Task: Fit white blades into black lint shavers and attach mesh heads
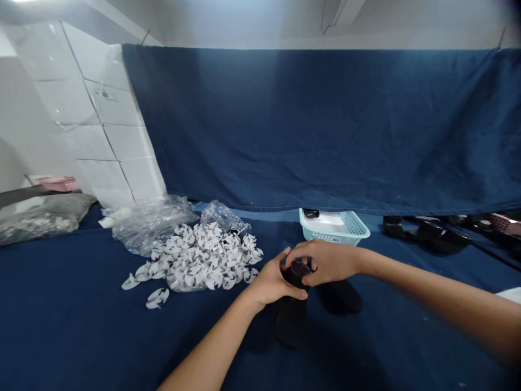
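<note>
Between my hands is a black round part [296, 275] with a dark, disc-like top. My left hand [270, 280] curls around its left side, thumb low in front. From the right, my right hand [330, 262] grips its upper rim with bent fingers. Below the hands a flat black piece with a rounded end [290, 327] points toward me; whether it joins the round part I cannot tell. Another rounded black piece [342, 297] lies under my right wrist. Left of my hands, small white curved parts [207, 258] form a heap.
Behind my right hand stands a light-blue basket [354, 227] with a black item inside. Clear plastic bags [152, 222] lie behind the heap. More black parts [437, 236] sit at the right. A blue cloth [305, 130] hangs across the back; white boxes [122, 138] are stacked left.
</note>
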The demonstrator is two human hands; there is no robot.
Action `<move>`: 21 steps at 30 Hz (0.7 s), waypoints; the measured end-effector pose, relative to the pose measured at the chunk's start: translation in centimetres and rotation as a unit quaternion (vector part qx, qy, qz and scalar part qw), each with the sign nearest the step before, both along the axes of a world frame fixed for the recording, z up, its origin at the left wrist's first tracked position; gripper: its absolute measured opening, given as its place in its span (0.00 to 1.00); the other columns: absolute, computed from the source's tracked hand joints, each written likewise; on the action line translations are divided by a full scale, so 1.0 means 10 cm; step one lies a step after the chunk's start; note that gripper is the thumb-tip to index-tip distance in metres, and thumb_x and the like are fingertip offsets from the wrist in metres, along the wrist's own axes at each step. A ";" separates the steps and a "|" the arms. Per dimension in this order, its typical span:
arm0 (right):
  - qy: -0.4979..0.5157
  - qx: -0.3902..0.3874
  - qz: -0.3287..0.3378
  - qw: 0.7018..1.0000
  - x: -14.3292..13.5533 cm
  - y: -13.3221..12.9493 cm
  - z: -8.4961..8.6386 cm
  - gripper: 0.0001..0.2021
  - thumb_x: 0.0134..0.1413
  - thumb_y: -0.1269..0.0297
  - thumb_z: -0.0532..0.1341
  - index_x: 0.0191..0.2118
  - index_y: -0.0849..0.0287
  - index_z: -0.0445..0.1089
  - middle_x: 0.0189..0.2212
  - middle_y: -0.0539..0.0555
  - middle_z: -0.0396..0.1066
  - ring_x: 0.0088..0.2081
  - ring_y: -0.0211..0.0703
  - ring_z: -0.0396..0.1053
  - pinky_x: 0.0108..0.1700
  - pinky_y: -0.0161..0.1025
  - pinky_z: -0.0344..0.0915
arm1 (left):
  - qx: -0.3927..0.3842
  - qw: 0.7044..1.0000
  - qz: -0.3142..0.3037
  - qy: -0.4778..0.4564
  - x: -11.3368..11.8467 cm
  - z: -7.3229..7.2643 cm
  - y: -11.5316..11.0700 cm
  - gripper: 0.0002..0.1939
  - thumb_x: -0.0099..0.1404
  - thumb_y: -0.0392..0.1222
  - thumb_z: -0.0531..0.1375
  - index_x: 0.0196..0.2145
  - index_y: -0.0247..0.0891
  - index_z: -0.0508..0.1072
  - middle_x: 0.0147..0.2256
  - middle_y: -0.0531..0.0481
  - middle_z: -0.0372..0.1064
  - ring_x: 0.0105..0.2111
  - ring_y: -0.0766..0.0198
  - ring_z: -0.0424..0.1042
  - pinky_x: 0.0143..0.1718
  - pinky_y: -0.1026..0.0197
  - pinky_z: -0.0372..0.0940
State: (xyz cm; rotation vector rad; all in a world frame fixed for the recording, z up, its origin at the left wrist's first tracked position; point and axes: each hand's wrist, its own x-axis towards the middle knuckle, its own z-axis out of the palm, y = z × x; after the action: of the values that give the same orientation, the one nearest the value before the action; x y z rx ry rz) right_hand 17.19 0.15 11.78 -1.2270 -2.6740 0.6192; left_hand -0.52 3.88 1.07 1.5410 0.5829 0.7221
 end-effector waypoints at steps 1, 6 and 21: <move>0.008 -0.017 0.030 0.999 0.02 -0.01 0.02 0.22 0.45 0.71 0.64 0.50 0.53 0.71 0.46 0.52 0.70 0.40 0.42 0.70 0.40 0.36 0.65 | -0.003 0.999 -0.029 -0.012 -0.01 0.03 -0.02 0.48 0.38 0.32 0.75 0.58 0.37 0.64 0.51 0.40 0.71 0.52 0.48 0.69 0.56 0.48 0.61; 0.058 -0.080 0.112 0.989 0.10 -0.13 0.06 0.25 0.43 0.80 0.63 0.48 0.52 0.72 0.51 0.50 0.68 0.49 0.44 0.68 0.49 0.39 0.65 | -0.058 0.989 -0.136 0.006 -0.07 0.12 -0.07 0.35 0.39 0.34 0.74 0.48 0.38 0.73 0.44 0.48 0.74 0.45 0.54 0.72 0.50 0.53 0.64; -0.032 0.134 -0.103 0.985 -0.06 -0.27 -0.39 0.17 0.66 0.54 0.51 0.49 0.58 0.70 0.40 0.58 0.71 0.37 0.48 0.70 0.38 0.42 0.65 | -0.121 0.991 -0.058 -0.005 -0.01 0.06 -0.07 0.60 0.36 0.30 0.76 0.64 0.42 0.55 0.48 0.42 0.72 0.51 0.46 0.70 0.53 0.45 0.63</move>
State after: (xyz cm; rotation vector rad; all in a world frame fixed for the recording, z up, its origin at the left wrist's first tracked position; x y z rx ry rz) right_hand 16.62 -2.51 7.86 -1.4376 -2.5281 0.1852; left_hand -0.59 3.13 1.65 1.3339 0.5467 0.5497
